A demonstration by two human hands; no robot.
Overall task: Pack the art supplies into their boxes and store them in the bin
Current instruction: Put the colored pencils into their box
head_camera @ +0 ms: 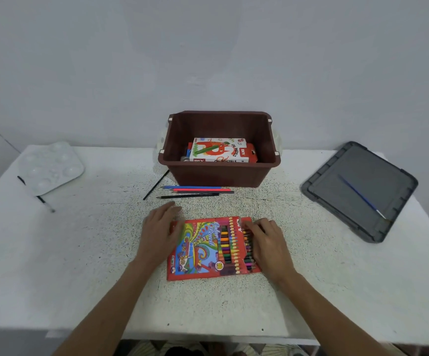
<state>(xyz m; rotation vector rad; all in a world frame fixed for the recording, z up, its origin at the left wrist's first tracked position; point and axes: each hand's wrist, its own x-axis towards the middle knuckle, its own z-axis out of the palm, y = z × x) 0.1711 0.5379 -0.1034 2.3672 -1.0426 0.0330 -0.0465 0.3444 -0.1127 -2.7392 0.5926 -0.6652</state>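
Left hand lies flat on the colour pencil box between both hands, right hand pressing flat-fingered on the pencils at its open end, which want nudging level before it closes.

Noting bin at back centre of table holding pastel box, loose pencils lying before it, pencil box nearer, palette lying left, lid carrying brush right.
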